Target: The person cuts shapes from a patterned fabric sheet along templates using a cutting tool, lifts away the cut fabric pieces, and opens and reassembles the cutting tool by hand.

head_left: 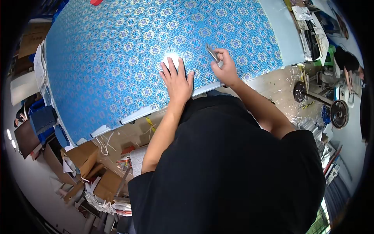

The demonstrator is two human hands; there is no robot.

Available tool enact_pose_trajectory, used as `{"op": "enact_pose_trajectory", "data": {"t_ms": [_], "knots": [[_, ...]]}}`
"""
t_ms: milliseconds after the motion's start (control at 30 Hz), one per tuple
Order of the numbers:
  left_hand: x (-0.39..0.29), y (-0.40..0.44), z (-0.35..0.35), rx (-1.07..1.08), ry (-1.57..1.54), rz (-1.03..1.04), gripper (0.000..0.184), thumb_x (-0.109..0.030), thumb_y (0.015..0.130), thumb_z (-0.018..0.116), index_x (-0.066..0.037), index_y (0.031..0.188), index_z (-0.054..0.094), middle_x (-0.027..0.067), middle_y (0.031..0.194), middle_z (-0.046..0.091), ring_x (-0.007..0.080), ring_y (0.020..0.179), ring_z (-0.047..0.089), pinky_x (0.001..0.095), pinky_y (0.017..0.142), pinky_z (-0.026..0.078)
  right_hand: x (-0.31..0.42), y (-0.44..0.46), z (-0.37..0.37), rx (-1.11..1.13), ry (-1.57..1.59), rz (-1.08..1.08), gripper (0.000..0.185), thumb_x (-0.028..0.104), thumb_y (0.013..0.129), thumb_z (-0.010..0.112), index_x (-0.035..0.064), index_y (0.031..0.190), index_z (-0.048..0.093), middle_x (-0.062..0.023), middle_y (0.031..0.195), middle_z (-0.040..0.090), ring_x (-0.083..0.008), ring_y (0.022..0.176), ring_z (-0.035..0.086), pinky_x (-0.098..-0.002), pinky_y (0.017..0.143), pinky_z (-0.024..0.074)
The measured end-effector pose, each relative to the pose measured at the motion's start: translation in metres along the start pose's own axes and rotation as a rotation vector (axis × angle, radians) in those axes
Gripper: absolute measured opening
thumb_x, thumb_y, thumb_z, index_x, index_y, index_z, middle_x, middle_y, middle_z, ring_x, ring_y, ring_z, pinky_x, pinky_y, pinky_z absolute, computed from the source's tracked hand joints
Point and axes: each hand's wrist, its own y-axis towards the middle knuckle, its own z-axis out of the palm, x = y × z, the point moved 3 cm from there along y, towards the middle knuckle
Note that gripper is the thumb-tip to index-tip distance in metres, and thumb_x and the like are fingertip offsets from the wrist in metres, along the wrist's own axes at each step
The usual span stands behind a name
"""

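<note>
Left hand (177, 82) spread flat on one patterned cloth (105, 66); right hand (227, 70) curled round one metal tool (212, 54).

No readable text, labels, brands, numbers or signs in view. Brown cardboard box (33, 36) at upper left has small dark print on its side, too small and blurred to make out. White paper sheets (40, 67) hanging at the left table edge: any markings can't be resolved at this size.
</note>
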Motion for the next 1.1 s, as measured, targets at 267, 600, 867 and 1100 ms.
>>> {"op": "enact_pose_trajectory", "data": {"t_ms": [267,600,867,1100], "knots": [[-0.012,-0.019,-0.011,-0.142,-0.544,-0.044,0.066,-0.02,0.089,0.079,-0.003,0.147,0.052,0.0288,0.163,0.032,0.0498,0.151,0.03,0.0515,0.121,0.031,0.002,-0.001,-0.02,0.074,0.185,0.014,0.043,0.007,0.099,0.065,0.0077,0.141,0.056,-0.0007,0.085,0.056,-0.0069,0.073,0.051,-0.0274,0.068,0.046],[0.061,-0.045,-0.042,0.008,-0.142,0.043,0.07,-0.036,0.081,0.086,-0.012,0.142,0.061,0.0249,0.162,0.036,0.0469,0.151,0.03,0.0611,0.124,0.019,0.006,-0.036,-0.012,-0.032,-0.304,-0.209,0.028,0.021,0.088,0.08,0.0107,0.111,0.066,-0.0059,0.126,0.071,-0.031,0.112,0.062,-0.0433,0.098,0.0472],[0.06,-0.026,-0.024,-0.052,-0.078,0.028,0.068,-0.042,0.087,0.08,-0.014,0.145,0.059,0.0209,0.164,0.036,0.0465,0.153,0.028,0.0643,0.123,0.017,0.022,-0.021,0.001,0.143,-0.505,-0.223,0.043,0.023,0.084,0.085,0.009,0.114,0.058,-0.005,0.153,0.057,-0.0336,0.122,0.058,-0.0452,0.103,0.0458],[0.057,-0.026,-0.021,-0.061,-0.024,-0.006,0.064,-0.043,0.092,0.073,-0.014,0.147,0.058,0.0199,0.166,0.035,0.0433,0.154,0.027,0.0644,0.124,0.015,0.013,-0.021,0.006,0.106,-0.512,-0.24,0.045,0.027,0.085,0.085,0.01,0.118,0.06,-0.007,0.153,0.057,-0.0392,0.135,0.054,-0.0529,0.114,0.0393]]}}
